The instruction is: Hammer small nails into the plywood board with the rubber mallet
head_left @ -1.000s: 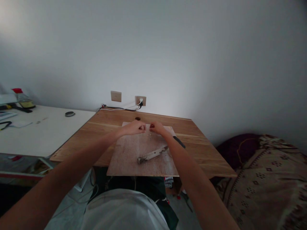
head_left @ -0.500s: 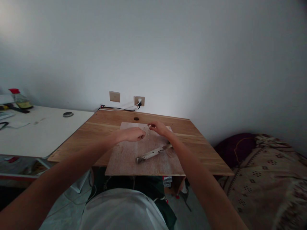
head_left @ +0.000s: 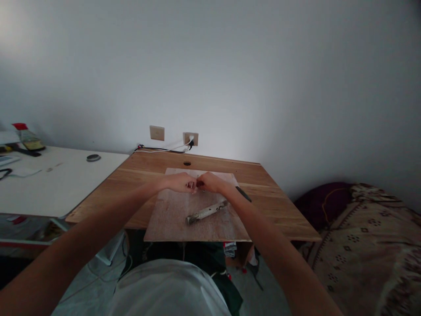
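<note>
My left hand (head_left: 181, 182) and my right hand (head_left: 210, 182) meet over the far half of a thin reddish plywood board (head_left: 171, 219). The fingers of both are curled in a pinch, their tips nearly touching. Whatever is between them is too small to make out. A few tiny pale specks lie on the board just below the fingertips. Nearer to me rests a long tool with a worn, whitish, spotted shaft (head_left: 206, 212), slanting up to the right beneath my right forearm. A dark end (head_left: 243, 193) shows beyond the forearm, perhaps part of the same tool.
The board lies on a wooden table (head_left: 276, 206) and overhangs its front edge. Wall sockets (head_left: 190, 139) with plugged cables are behind. A white table (head_left: 66, 180) at left bears a round dark lid (head_left: 93, 157) and a red-capped bottle (head_left: 30, 138). Patterned cloth (head_left: 362, 245) is at right.
My right hand has come down and left to meet my left hand, and its fingers have closed in. My left hand has shifted slightly left and turned. The tool's shaft has barely moved.
</note>
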`<state>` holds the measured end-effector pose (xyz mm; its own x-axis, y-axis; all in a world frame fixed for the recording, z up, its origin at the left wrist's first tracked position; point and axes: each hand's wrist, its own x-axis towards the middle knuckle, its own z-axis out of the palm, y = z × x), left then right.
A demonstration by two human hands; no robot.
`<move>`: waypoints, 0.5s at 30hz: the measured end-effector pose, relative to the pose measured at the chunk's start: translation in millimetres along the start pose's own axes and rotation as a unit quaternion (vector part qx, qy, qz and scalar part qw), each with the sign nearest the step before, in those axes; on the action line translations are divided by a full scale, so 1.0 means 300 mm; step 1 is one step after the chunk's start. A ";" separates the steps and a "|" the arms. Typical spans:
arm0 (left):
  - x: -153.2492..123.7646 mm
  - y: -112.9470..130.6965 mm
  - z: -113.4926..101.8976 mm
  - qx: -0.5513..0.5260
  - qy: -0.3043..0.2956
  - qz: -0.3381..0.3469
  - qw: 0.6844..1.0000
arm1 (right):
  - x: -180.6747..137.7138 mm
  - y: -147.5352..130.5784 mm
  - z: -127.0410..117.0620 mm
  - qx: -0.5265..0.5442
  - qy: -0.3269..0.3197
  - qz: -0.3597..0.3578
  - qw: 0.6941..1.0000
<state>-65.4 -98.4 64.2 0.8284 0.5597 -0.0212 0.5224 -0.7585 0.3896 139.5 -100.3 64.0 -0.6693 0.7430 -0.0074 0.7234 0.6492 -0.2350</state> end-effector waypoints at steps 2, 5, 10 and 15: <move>-0.007 -0.016 -0.014 -0.005 0.026 -0.008 1.000 | 0.002 0.003 -0.006 -0.002 0.004 0.015 1.000; -0.005 -0.050 -0.026 0.008 0.078 -0.037 0.996 | 0.015 0.012 -0.026 -0.015 0.044 0.066 0.997; 0.009 -0.116 -0.021 -0.011 0.174 -0.099 0.980 | 0.069 0.036 -0.020 -0.045 0.100 0.195 0.975; 0.003 -0.135 0.022 -0.084 0.273 -0.167 0.944 | 0.135 0.040 0.032 -0.041 0.066 0.234 0.969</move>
<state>-84.6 -69.5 42.3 0.3717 0.8812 0.2919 0.6585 -0.4720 0.5862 119.5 -64.1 51.4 -0.2416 0.9699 0.0317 0.9568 0.2436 -0.1586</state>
